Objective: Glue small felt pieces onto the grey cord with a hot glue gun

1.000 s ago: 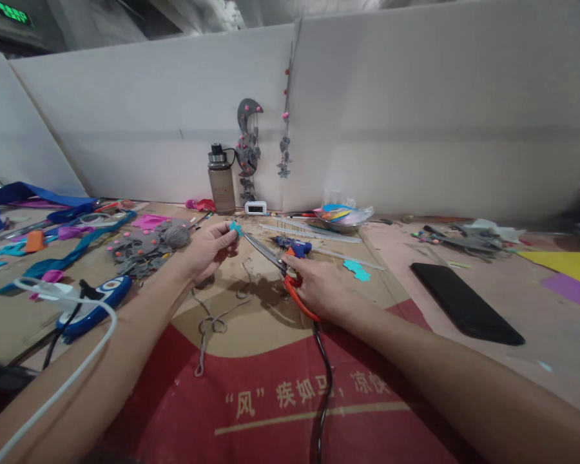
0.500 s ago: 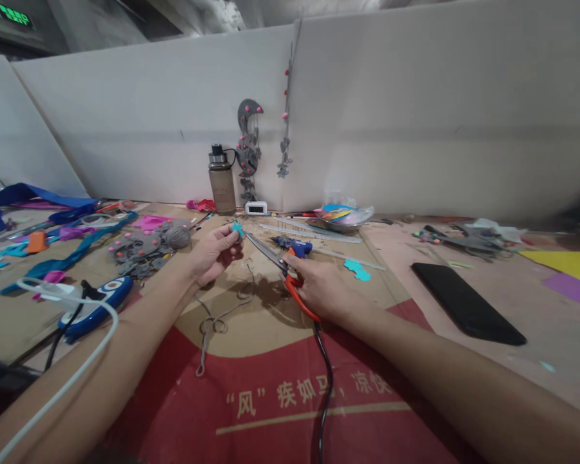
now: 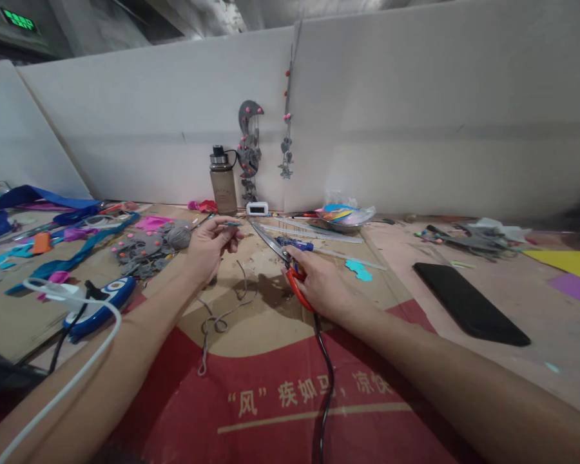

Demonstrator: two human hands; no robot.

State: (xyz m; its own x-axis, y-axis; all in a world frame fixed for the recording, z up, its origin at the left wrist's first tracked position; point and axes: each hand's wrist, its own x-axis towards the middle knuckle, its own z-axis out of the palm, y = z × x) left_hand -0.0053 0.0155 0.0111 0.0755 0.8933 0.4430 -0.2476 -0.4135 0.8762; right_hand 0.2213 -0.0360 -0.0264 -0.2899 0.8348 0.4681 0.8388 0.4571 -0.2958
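Note:
My left hand (image 3: 216, 243) pinches a small turquoise felt piece (image 3: 232, 223), seen nearly edge-on between thumb and fingers. In my right hand (image 3: 319, 276) is a pair of red-handled scissors (image 3: 297, 290), its blades pointing up and left, a little apart from the felt. Beyond the scissors lies a blue glue gun (image 3: 297, 244), partly hidden by them. Another turquoise felt cutout (image 3: 358, 269) rests on the cardboard right of my right hand. A loose grey cord (image 3: 217, 322) curls on the cardboard below my left hand.
A bottle (image 3: 223, 183) and a small white clock (image 3: 257, 208) stand at the back wall. Grey felt with pink balls (image 3: 145, 245) and a blue-white power strip (image 3: 101, 306) lie left. At right is a black phone (image 3: 468, 303). A black cable (image 3: 326, 386) crosses the printed cardboard.
My left hand has turned the turquoise felt from nearly face-on to edge-on. The scissors have shifted slightly, and their tips are now farther from the felt.

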